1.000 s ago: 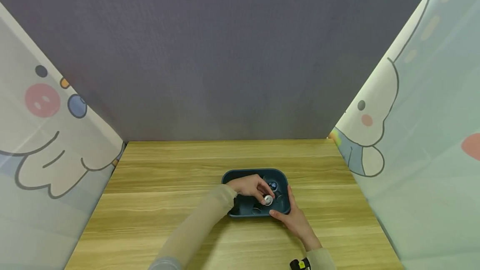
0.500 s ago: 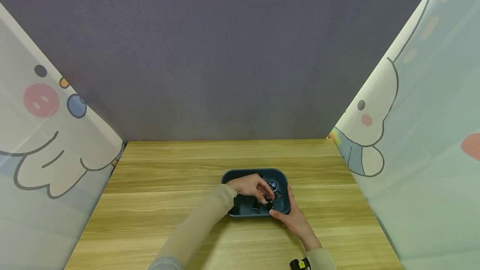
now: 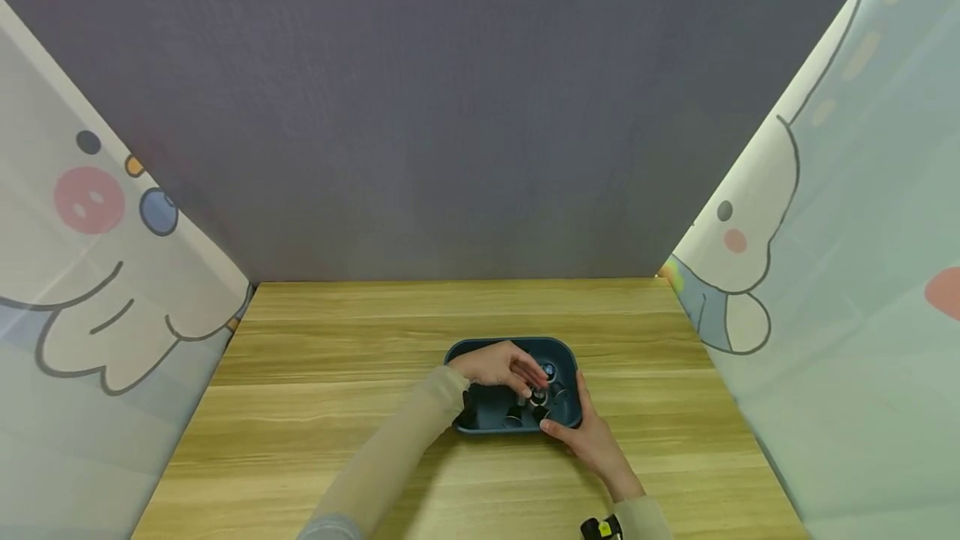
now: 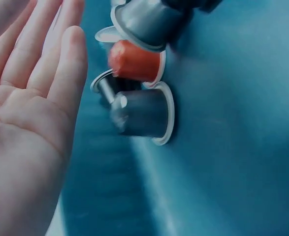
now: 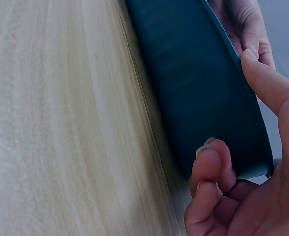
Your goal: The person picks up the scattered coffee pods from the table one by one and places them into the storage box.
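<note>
A dark blue-green tray (image 3: 489, 407) holds several coffee capsules, mostly near its right half. My left hand (image 3: 498, 363) reaches into it from the left, fingers loosely extended, just above a dark capsule (image 3: 538, 397). In the left wrist view nothing lies in the palm (image 4: 26, 132); beside it are a dark grey capsule (image 4: 143, 113), an orange capsule (image 4: 134, 61) and a blue-grey capsule (image 4: 149, 22). My right hand (image 3: 596, 444) grips the tray's right end. Its thumb (image 5: 270, 81) lies on the rim, with the other fingers curled against the outer wall.
The tray stands on a wood-grain table (image 3: 337, 357). Behind it rises a grey panel (image 3: 450, 132). Cartoon-printed curtains, one on the left (image 3: 90, 290) and one on the right (image 3: 847, 273), flank the table. A black strap device (image 3: 600, 528) is at the right wrist.
One second ago my left fingers held a capsule with its silvery lid showing. That capsule has turned over and been let go, and the hand has lifted slightly. My right hand keeps its grip.
</note>
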`<state>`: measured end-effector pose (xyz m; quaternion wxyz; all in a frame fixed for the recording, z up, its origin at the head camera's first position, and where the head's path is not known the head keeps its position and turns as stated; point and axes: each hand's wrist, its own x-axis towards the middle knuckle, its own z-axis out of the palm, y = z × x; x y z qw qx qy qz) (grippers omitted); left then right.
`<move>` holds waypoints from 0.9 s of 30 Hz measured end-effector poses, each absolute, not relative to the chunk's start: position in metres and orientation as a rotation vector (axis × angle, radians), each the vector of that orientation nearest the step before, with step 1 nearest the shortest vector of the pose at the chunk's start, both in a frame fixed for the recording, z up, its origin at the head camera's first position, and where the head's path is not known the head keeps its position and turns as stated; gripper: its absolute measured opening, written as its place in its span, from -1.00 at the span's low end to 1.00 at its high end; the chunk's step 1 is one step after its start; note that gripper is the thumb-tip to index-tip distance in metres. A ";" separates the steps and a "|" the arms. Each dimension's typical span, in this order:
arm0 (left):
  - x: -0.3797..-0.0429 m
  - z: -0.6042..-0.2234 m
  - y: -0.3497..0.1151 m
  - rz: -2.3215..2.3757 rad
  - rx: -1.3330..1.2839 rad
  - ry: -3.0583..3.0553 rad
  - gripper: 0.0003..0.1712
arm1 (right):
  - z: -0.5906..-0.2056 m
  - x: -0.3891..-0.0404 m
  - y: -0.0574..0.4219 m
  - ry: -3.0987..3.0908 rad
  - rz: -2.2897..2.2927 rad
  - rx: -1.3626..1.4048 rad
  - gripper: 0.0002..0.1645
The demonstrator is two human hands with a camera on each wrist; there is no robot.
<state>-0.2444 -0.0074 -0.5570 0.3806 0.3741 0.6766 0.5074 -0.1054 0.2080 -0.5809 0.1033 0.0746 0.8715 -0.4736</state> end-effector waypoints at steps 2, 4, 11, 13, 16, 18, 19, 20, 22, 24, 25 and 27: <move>-0.244 -0.552 -0.010 1.294 0.949 1.741 -0.53 | -0.581 -0.105 0.208 2.589 -1.374 0.213 0.39; -0.243 -0.547 -0.013 1.306 0.935 1.759 -0.54 | -0.582 -0.105 0.208 2.599 -1.365 0.207 0.39; -0.236 -0.531 -0.024 1.350 0.919 1.832 -0.58 | -0.580 -0.107 0.210 2.597 -1.352 0.177 0.41; -0.232 -0.527 -0.025 1.358 0.936 1.847 -0.59 | -0.579 -0.107 0.210 2.601 -1.347 0.179 0.41; -0.227 -0.520 -0.028 1.381 0.962 1.859 -0.63 | -0.578 -0.108 0.211 2.617 -1.323 0.179 0.42; -0.223 -0.515 -0.032 1.399 0.980 1.873 -0.65 | -0.577 -0.109 0.211 2.635 -1.294 0.179 0.42; -0.220 -0.513 -0.034 1.405 0.988 1.888 -0.66 | -0.577 -0.109 0.211 2.639 -1.279 0.182 0.42; -0.218 -0.512 -0.036 1.410 0.998 1.908 -0.66 | -0.576 -0.109 0.211 2.644 -1.266 0.185 0.42; -0.215 -0.510 -0.041 1.422 1.011 1.952 -0.67 | -0.575 -0.109 0.211 2.645 -1.246 0.193 0.43; -0.212 -0.509 -0.047 1.437 1.024 2.002 -0.68 | -0.573 -0.110 0.211 2.648 -1.230 0.202 0.44; -0.210 -0.510 -0.050 1.447 1.029 2.030 -0.68 | -0.572 -0.110 0.210 2.653 -1.219 0.207 0.44; -0.208 -0.510 -0.056 1.470 1.034 2.084 -0.69 | -0.570 -0.110 0.210 2.663 -1.196 0.215 0.45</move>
